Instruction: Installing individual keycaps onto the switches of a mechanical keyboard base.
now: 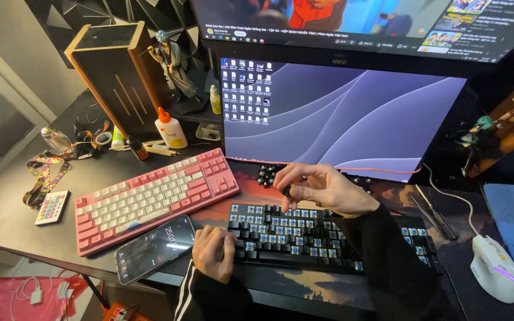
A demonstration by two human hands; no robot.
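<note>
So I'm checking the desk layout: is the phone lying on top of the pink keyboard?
No, the phone lies on the desk in front of the pink keyboard, beside the left hand.
</note>
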